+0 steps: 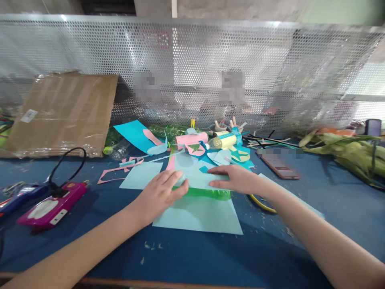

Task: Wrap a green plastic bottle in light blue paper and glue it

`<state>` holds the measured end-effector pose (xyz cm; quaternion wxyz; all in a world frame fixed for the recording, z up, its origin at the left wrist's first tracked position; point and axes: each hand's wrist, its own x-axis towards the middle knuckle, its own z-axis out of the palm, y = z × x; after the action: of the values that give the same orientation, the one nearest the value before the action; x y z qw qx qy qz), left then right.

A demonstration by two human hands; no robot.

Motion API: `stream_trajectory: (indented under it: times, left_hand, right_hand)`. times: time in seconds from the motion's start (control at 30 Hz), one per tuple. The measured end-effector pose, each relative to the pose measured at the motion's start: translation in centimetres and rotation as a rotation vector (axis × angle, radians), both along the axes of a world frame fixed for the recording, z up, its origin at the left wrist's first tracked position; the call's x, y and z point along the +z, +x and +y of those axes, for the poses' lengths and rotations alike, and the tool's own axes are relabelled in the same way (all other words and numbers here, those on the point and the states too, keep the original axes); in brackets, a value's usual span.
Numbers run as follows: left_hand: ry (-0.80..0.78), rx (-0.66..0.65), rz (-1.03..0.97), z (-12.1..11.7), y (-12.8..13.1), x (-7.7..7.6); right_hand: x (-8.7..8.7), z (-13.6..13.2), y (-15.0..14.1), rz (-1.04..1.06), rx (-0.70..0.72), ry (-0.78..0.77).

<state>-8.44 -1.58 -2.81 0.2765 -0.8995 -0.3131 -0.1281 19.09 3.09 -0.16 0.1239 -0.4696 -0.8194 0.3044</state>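
Note:
A green plastic bottle (207, 193) lies sideways on a light blue sheet (198, 216). Light blue paper (197, 180) covers its upper side, leaving a green strip along the near edge. At the left end, my left hand (161, 192) is closed with curled fingers and thumb on the paper and bottle. My right hand (236, 178) grips the right end of the paper, its thumb and forefinger apart on the surface. The bottle's ends are hidden by my hands.
Behind lie a pink-wrapped bottle (192, 139), a yellow-wrapped bottle (226, 141) and a blue sheet (135, 134). Left are a magenta power strip (54, 206) and cardboard (64, 112). On the right are a phone (279, 165), corn husks (351, 156) and a yellow ring (261, 204).

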Motion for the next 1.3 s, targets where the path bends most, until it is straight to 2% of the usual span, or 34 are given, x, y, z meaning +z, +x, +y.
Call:
stream_trajectory:
  times: [0.2, 0.3, 0.4, 0.47, 0.57, 0.63, 0.7, 0.77, 0.83, 0.93, 1.03, 1.13, 1.3]
  left_hand:
    - [-0.150, -0.045, -0.090, 0.1, -1.6, -1.5]
    - [-0.219, -0.101, -0.138, -0.7, -2.3, -1.3]
    - [-0.314, -0.136, -0.210, -1.8, -2.5, 0.1]
    - [-0.439, -0.130, -0.295, -2.3, -2.3, 1.6]
    - [-0.638, -0.022, -0.488, -2.1, -2.2, 3.6]
    - [-0.716, 0.075, -0.623, -1.3, -2.4, 4.4]
    - [-0.792, 0.098, -0.694, -0.2, -2.9, 4.8]
    - [-0.889, 0.122, -0.661, 0.9, -3.2, 5.2]
    - [-0.958, 0.185, -0.532, 1.6, -3.0, 5.8]
    - [-1.005, 0.259, -0.292, 2.2, -1.9, 6.8]
    - [-1.040, 0.276, -0.127, 2.6, -0.4, 7.1]
    - [-1.068, 0.263, -0.067, 2.8, 0.5, 6.7]
    - [-1.098, 0.239, -0.074, 2.5, 0.6, 6.3]
  right_hand:
    - [0.6, -0.9, -0.3, -0.135, -0.018, 0.039]
    - [0.6, -1.4, -0.4, -0.161, -0.008, 0.049]
    - [0.6, -1.8, -0.5, -0.159, 0.046, 0.059]
    - [0.7, -2.2, -0.6, -0.171, 0.062, 0.070]
    - [1.0, -2.9, -0.9, -0.235, 0.032, 0.067]
    - [1.3, -3.3, -1.2, -0.267, 0.013, 0.069]
    - [1.5, -3.6, -1.3, -0.273, 0.009, 0.080]
    - [1.5, -3.7, -1.4, -0.271, 0.009, 0.085]
    - [1.4, -3.7, -1.4, -0.273, 0.012, 0.085]
    - [1.3, -3.7, -1.4, -0.278, 0.017, 0.086]
    - [1.3, -3.8, -1.4, -0.284, 0.012, 0.097]
    - [1.2, -3.9, -1.4, -0.297, 0.017, 0.116]
    - [1.0, -4.1, -1.5, -0.315, 0.043, 0.194]
